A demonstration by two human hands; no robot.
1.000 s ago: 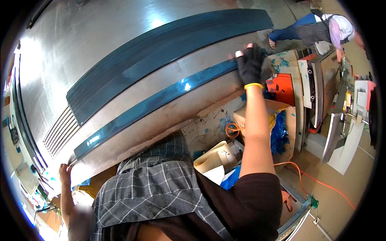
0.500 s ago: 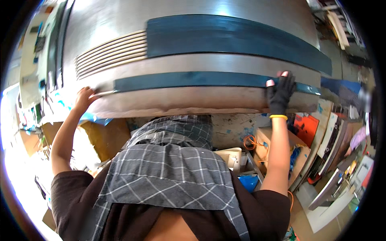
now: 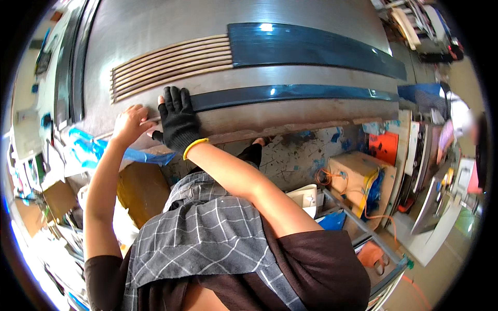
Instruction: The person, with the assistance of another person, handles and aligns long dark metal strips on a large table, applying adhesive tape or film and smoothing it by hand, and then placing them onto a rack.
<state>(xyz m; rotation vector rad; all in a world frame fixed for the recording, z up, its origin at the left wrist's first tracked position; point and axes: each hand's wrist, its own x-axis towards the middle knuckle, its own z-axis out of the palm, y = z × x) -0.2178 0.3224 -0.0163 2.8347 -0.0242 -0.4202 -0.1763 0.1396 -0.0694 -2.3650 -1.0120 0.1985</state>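
Note:
A narrow, glossy dark-blue strip (image 3: 290,93) lies along the near side of the metal-topped table (image 3: 311,75). My right hand (image 3: 179,116), in a black half-finger glove, is spread flat over the strip's left end. Close beside it, my bare left hand (image 3: 129,123) has its fingers and thumb curled round a thin tan rod in line with the strip; the hands partly hide this rod. Farther back, several tan rods (image 3: 171,65) lie side by side, their right ends meeting a wider dark-blue strip (image 3: 311,49).
Crumpled blue plastic film (image 3: 88,147) hangs at the table's left front corner. Below stand cardboard boxes (image 3: 142,192) and a grey metal frame (image 3: 353,223). An orange cord (image 3: 324,177) trails near a box at right. Another person (image 3: 459,116) is at the far right.
My right hand has slid left along the narrow strip from its right part to its left end. My left hand has shifted slightly right, and the view has shifted.

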